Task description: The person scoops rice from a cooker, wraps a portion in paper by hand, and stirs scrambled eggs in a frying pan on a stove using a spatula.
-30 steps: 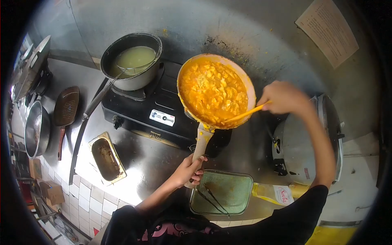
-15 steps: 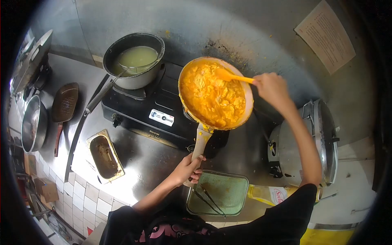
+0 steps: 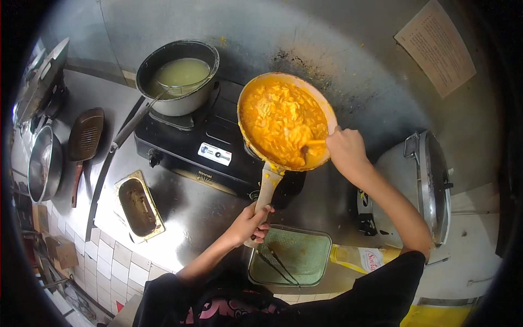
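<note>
My left hand (image 3: 250,224) is wrapped round the pale handle of a frying pan (image 3: 266,188), which sits over the right burner of the stove. Soft scrambled eggs (image 3: 278,117), orange-yellow and partly runny, fill the pan. At the pan's right rim, my right hand (image 3: 347,148) grips an orange spatula (image 3: 316,143). Its working end is sunk in the eggs on the lower right side, so its shape is hidden. Below the pan handle lies a green mesh-patterned tray (image 3: 305,256) with dark tongs (image 3: 278,267) in it.
On the left burner of the black gas stove (image 3: 185,163) stands a pot (image 3: 180,103) of pale green liquid with a strainer (image 3: 133,122) across it. A metal container (image 3: 155,226), a grill pan (image 3: 87,136), a large lidded pot (image 3: 400,185) and a yellow bottle (image 3: 348,258) surround the stove.
My right hand has moved down and slightly left, carrying the spatula from the pan's upper right to its lower right. The eggs have shifted. My left hand stays on the handle.
</note>
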